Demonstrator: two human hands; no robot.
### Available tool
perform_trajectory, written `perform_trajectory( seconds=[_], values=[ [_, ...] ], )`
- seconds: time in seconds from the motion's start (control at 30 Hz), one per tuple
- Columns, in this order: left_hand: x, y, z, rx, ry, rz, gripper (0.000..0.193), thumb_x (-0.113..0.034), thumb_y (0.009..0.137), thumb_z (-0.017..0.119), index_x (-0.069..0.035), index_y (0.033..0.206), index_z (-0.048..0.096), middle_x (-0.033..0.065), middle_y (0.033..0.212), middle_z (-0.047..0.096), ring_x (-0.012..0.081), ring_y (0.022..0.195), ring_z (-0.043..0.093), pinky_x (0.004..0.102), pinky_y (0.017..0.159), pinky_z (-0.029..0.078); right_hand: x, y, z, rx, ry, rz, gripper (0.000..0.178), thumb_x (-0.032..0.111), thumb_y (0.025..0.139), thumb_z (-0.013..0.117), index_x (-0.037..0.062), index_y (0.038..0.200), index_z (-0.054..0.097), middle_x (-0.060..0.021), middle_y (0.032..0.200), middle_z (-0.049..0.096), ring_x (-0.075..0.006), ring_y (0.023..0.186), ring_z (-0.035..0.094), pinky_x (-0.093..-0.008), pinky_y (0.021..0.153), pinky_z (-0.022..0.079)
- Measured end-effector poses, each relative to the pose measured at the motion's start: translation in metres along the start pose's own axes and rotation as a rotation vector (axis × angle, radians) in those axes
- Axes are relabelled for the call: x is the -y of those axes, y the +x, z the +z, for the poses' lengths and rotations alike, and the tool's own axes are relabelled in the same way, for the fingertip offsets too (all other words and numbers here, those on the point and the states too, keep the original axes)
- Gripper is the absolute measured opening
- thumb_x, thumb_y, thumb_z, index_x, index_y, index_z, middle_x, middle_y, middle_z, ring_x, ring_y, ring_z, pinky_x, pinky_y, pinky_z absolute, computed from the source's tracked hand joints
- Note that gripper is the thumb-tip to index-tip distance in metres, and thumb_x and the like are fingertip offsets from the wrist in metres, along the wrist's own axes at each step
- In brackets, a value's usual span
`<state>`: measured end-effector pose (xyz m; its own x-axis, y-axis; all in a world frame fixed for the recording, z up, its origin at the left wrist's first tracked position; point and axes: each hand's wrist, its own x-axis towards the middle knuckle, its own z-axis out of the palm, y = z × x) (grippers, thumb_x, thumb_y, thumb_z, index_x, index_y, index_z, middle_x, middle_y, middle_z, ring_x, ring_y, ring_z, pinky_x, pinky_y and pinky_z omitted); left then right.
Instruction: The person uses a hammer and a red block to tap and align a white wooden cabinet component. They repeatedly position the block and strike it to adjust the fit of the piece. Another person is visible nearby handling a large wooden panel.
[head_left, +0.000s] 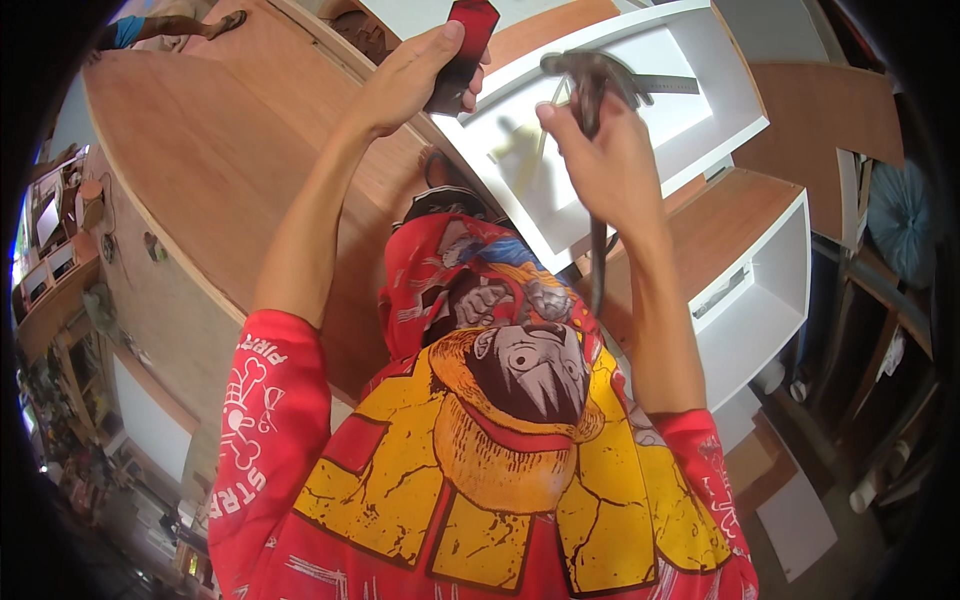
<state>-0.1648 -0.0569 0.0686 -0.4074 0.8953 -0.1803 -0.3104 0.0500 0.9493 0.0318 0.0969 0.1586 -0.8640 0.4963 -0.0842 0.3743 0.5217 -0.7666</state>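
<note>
My left hand (415,75) is closed around a dark red and black oblong object (462,50), held against the edge of a white cabinet box (735,85). My right hand (600,160) grips a claw hammer (590,75) just below its head; the grey metal head sits above the open white compartment and the handle runs down along my forearm. A thin pale strip stands inside the compartment near my right fingers. Both hands are raised in front of my red and yellow printed shirt.
A large brown plywood sheet (210,150) lies to the left. A second white-lined wooden cabinet box (760,290) stands at the right. Another person's legs (170,28) show at the top left. Cluttered shelves (60,270) fill the far left, and boards lie at the lower right.
</note>
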Motion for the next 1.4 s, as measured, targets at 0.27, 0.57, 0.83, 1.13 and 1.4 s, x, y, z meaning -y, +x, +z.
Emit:
perform_trajectory(
  seconds=[0.27,0.57,0.83,1.13,1.4],
  values=[
    [0.001,-0.006,-0.002,0.037,-0.107,0.030,0.075,-0.066,0.112,0.023,-0.003,0.115,0.064,0.0067,0.091,0.068,0.0160,0.083,0.066,0.0346,0.081,0.056,0.059,0.067,0.017,0.044,0.026,-0.199,0.043,0.018,0.083,0.084,-0.0071,0.114,0.068,-0.0207,0.091,0.071,-0.0363,0.085,0.071,-0.0457,0.078,0.057],
    [0.017,-0.006,-0.006,0.015,-0.123,0.107,0.080,-0.067,0.112,0.022,-0.001,0.110,0.067,0.0078,0.088,0.069,0.0169,0.079,0.066,0.0338,0.080,0.056,0.062,0.068,0.037,-0.195,-0.052,-0.458,0.053,0.002,0.077,0.084,-0.0030,0.126,0.064,-0.0225,0.116,0.068,-0.0378,0.107,0.066,-0.0438,0.096,0.052],
    [0.020,0.001,-0.004,-0.008,-0.101,0.123,0.082,-0.068,0.111,0.025,0.000,0.106,0.070,0.0073,0.084,0.070,0.0160,0.074,0.067,0.0316,0.075,0.056,0.042,0.071,0.033,-0.042,-0.247,-0.237,0.035,0.025,0.093,0.081,-0.0048,0.104,0.067,-0.0122,0.090,0.077,-0.0198,0.071,0.069,-0.0375,0.072,0.056],
    [0.020,0.006,0.002,-0.041,-0.125,0.119,0.078,-0.068,0.111,0.025,-0.002,0.106,0.067,0.0071,0.084,0.069,0.0152,0.074,0.067,0.0314,0.073,0.056,0.050,0.077,0.036,-0.188,-0.045,-0.413,0.058,0.001,0.076,0.084,-0.0027,0.130,0.063,-0.0218,0.126,0.067,-0.0395,0.119,0.064,-0.0441,0.104,0.050],
    [0.019,0.012,0.004,-0.042,-0.107,0.089,0.079,-0.068,0.111,0.023,-0.003,0.106,0.066,0.0073,0.084,0.069,0.0155,0.073,0.067,0.0314,0.071,0.056,0.046,0.081,0.034,-0.195,-0.053,-0.406,0.060,0.002,0.075,0.085,-0.0036,0.131,0.063,-0.0235,0.128,0.067,-0.0421,0.123,0.062,-0.0453,0.108,0.049]
  ],
)
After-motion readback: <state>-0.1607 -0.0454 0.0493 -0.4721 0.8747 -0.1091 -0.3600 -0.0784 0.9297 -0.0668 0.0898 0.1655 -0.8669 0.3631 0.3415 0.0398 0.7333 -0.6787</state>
